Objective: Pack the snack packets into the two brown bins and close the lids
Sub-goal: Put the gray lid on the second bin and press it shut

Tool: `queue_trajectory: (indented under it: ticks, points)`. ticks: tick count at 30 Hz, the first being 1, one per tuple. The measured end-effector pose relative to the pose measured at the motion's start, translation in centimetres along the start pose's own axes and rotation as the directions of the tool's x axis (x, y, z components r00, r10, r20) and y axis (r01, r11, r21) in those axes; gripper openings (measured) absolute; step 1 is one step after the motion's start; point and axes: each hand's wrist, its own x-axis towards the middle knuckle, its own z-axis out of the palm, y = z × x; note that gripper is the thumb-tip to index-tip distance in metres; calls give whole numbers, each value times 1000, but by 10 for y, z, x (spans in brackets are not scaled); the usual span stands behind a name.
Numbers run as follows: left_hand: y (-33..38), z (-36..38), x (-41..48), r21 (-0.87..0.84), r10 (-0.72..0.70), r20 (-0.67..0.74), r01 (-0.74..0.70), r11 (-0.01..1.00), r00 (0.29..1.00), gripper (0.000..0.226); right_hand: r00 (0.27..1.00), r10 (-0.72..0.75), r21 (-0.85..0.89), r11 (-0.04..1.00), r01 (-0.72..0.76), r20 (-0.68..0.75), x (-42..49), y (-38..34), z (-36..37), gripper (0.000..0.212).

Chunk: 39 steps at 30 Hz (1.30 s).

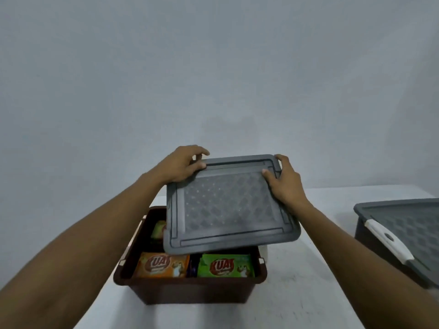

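Item one: a plain grey-blue wall (213, 67), which I am facing squarely; it is filling the whole upper half of my view, matte and even in tone, and is carrying a faint darker smudge low down near the middle. Item two: a white table (308, 293), whose far edge is meeting that wall and whose top is showing fine grey speckles, its left edge running away from me on a slant. Light: soft and dim, it is falling evenly and throwing only weak shadows.
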Motion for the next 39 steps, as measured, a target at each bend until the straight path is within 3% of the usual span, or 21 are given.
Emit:
queue_trajectory:
  ticks: [5, 8, 12, 14, 17, 20, 22, 25, 30, 34, 39]
  points:
    - [-33, 11, -73, -63, -280, -70, 276, 959, 957, 46, 983, 150, 48, 987, -155, 105, -31, -17, 37, 49]
    - [-47, 16, -106, -116, -422, -37, 415, 902, 906, 60, 969, 223, 84, 969, -232, 105, -45, -15, 52, 39]
    - [-49, 23, -137, -183, -440, 63, 444, 877, 896, 52, 959, 280, 133, 949, -285, 55, -58, -12, 69, 32]
    - [-50, 29, -149, -173, -456, 89, 465, 868, 885, 53, 957, 289, -31, 957, -288, 29, -62, -10, 76, 29]
    - [-46, 34, -163, -238, -486, 87, 492, 838, 870, 51, 915, 398, -350, 867, -354, 62, -68, -4, 81, 28]
    - [-42, 36, -172, -330, -515, 75, 509, 795, 854, 50, 930, 343, -426, 867, -259, 133, -72, 1, 80, 33]
    - [-38, 38, -178, -406, -563, 86, 545, 734, 822, 48, 942, 288, -393, 897, -202, 173, -74, 3, 76, 43]
    - [-31, 46, -182, -445, -611, 108, 588, 676, 784, 50, 920, 332, -304, 916, -261, 208, -78, 4, 65, 53]
    - [-33, 49, -188, -555, -717, 114, 643, 528, 688, 67, 906, 361, -168, 929, -330, 221, -83, 11, 65, 54]
    - [-33, 49, -183, -564, -757, 101, 664, 491, 646, 72, 850, 438, 62, 878, -474, 294, -83, 14, 61, 46]
    - [-9, 62, -162, -573, -780, 48, 657, 490, 624, 76, 850, 475, -103, 880, -464, 230, -71, 21, 40, 60]
